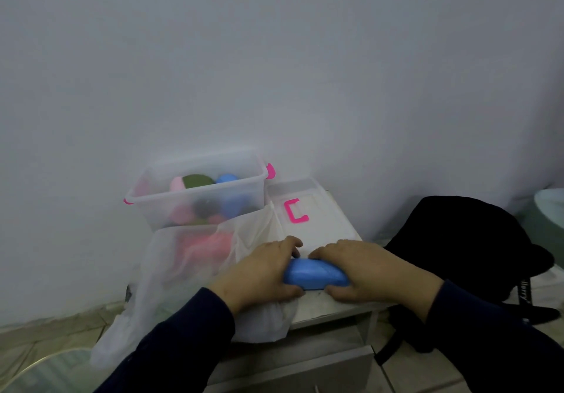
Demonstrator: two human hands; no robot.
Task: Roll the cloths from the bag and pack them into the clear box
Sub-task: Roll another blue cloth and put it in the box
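Clear box (pixel 198 202): a see-through plastic tub with pink clips, standing open at the back left of a small white table (pixel 332 302), against a pale wall.
Inside the box: several rolled cloths stood on end, among them a pink roll (pixel 178 184), a dark green roll (pixel 197 181) and a blue roll (pixel 227 178); more pink, dark and blue shapes show dimly through the front wall.
Lid (pixel 305 206): lying flat on the table just right of the box, a pink handle on top.
Bag (pixel 183 273): thin, whitish and half transparent, slumped in front of the box and hanging over the table's left edge; pink cloth shows blurred through it.
Blue cloth (pixel 316 274): a tight roll lying sideways on the table's front edge, right of the bag.
Left hand (pixel 259 273): palm down, fingers curled over the roll's left end, thumb beneath its near side.
Right hand (pixel 363 270): gripping the right end likewise.
Sleeves: dark navy, on both arms.
Black bag (pixel 470 240): right of the table.
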